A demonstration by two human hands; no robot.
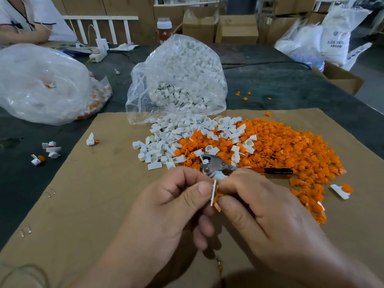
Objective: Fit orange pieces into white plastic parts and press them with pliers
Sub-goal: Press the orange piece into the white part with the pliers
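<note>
Left hand [166, 208] pinched a white plastic part [214, 192]; right hand [266, 215] pinched an orange piece [217, 207] against it, both just nearside of the pliers [220, 164], which lay crosswise, handles toward the right hand.

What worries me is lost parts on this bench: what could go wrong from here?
1. The white part is pinched between the left hand and right hand at the tips only. It or the orange piece could slip and vanish into the loose orange pile.
2. The pliers seem to lie on that pile just behind the hands. Grabbing them may scatter pieces off the cardboard.
</note>
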